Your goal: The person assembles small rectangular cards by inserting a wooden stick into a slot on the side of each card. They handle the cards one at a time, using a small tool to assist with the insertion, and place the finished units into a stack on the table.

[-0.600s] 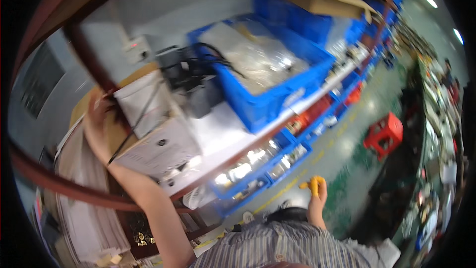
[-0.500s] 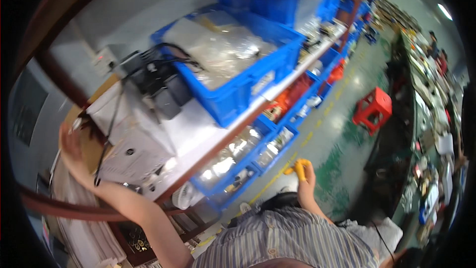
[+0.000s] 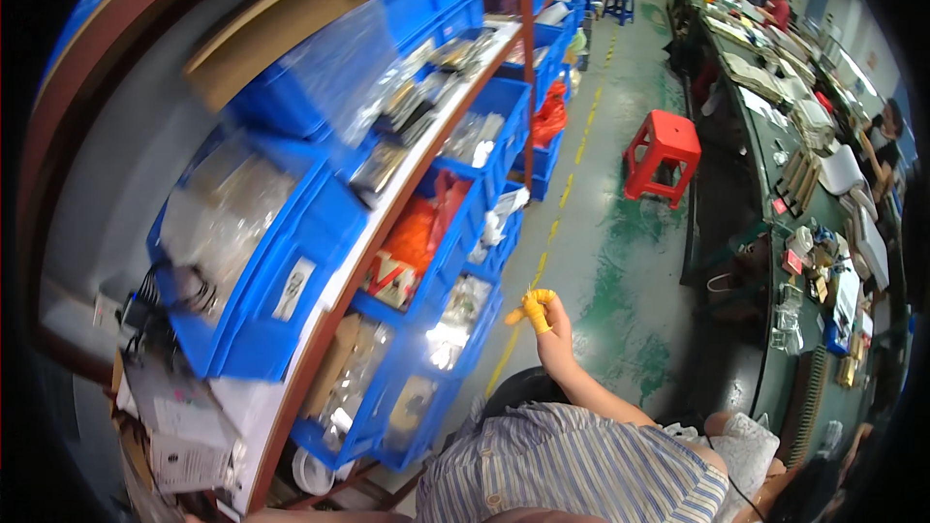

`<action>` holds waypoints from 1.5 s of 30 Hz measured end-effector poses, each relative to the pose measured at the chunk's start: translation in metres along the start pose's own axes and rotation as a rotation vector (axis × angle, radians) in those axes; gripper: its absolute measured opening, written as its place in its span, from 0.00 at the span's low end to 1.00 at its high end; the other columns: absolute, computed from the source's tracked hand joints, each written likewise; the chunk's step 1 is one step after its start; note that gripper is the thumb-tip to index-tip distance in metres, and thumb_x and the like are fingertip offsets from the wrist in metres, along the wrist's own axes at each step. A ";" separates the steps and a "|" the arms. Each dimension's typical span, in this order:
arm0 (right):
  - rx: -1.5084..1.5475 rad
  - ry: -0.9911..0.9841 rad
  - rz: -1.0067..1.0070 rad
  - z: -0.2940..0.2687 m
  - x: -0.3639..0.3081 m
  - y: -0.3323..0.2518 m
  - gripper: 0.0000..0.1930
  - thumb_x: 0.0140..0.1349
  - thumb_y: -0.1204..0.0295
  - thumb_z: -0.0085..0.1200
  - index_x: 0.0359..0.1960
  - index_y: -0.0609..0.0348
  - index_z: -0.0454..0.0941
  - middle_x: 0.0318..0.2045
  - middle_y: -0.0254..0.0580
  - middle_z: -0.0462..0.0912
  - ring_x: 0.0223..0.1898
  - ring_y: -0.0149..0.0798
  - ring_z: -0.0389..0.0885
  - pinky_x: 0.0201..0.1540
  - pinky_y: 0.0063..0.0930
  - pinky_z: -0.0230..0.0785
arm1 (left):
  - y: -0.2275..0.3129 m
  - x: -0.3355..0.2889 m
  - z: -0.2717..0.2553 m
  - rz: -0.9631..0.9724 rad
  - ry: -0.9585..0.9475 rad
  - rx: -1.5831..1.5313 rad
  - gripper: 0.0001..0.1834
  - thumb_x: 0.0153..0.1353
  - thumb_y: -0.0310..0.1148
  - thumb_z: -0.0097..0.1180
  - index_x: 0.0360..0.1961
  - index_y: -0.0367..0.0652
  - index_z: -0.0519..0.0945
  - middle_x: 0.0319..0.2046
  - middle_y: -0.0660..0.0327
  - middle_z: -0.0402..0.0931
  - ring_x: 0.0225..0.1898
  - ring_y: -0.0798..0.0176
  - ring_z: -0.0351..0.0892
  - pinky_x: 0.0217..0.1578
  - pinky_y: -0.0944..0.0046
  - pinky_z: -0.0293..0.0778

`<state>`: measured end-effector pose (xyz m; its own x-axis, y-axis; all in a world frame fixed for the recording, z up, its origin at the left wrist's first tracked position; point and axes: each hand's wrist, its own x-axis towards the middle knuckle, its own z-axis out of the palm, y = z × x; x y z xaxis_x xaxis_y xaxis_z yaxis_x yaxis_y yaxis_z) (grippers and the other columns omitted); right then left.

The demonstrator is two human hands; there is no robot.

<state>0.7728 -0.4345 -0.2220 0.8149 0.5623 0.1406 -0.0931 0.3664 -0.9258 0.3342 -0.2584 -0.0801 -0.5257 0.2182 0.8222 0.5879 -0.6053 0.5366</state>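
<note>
The right forearm slants up and leftward from the striped shirt, the wrist nearly straight. The right hand is raised in front of the torso, fingers loosely bent, yellow finger covers on some of them. Only a sliver of the left arm shows along the lower edge.

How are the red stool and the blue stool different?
Colour: the red stool is bright red, while the blue stool is dark blue.
Place: the red stool is nearer to the right hand; the blue stool is farther along the aisle.
Size in the picture: the red stool looks much bigger and the blue stool tiny, partly because it's farther away.
Both stand upright on the floor.
</note>
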 end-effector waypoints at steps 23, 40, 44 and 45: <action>0.022 1.288 -0.445 -0.429 0.217 -0.090 0.09 0.72 0.67 0.49 0.45 0.60 0.72 0.36 0.42 0.83 0.40 0.34 0.81 0.51 0.29 0.69 | 0.504 -0.691 0.334 1.498 -2.767 -1.110 0.21 0.57 0.30 0.57 0.53 0.48 0.71 0.39 0.49 0.80 0.45 0.42 0.79 0.42 0.49 0.73; -0.171 1.711 -0.378 -0.788 0.284 -0.163 0.06 0.71 0.74 0.48 0.45 0.61 0.73 0.34 0.43 0.84 0.36 0.32 0.82 0.45 0.25 0.72 | 0.913 -0.932 0.429 1.797 -2.252 -2.160 0.15 0.53 0.32 0.56 0.44 0.49 0.78 0.30 0.58 0.77 0.35 0.52 0.78 0.36 0.56 0.75; -0.189 1.604 -0.354 -0.865 0.327 -0.200 0.07 0.71 0.73 0.49 0.45 0.62 0.73 0.34 0.42 0.84 0.37 0.31 0.82 0.45 0.24 0.72 | 0.989 -0.957 0.441 1.627 -2.322 -2.150 0.22 0.56 0.35 0.58 0.54 0.50 0.76 0.39 0.60 0.75 0.42 0.53 0.77 0.40 0.57 0.75; -0.160 1.574 -0.355 -0.884 0.342 -0.204 0.07 0.71 0.73 0.49 0.45 0.62 0.73 0.34 0.42 0.84 0.37 0.31 0.82 0.45 0.24 0.72 | 1.013 -0.960 0.443 1.659 -2.343 -2.088 0.22 0.58 0.36 0.58 0.55 0.49 0.75 0.43 0.60 0.76 0.44 0.52 0.76 0.41 0.56 0.75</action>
<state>1.5760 -0.9721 -0.2949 0.5385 -0.8416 -0.0423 0.1934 0.1723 -0.9659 1.7068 -0.7420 -0.2415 -0.0225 -0.9980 -0.0589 -0.7577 -0.0214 0.6523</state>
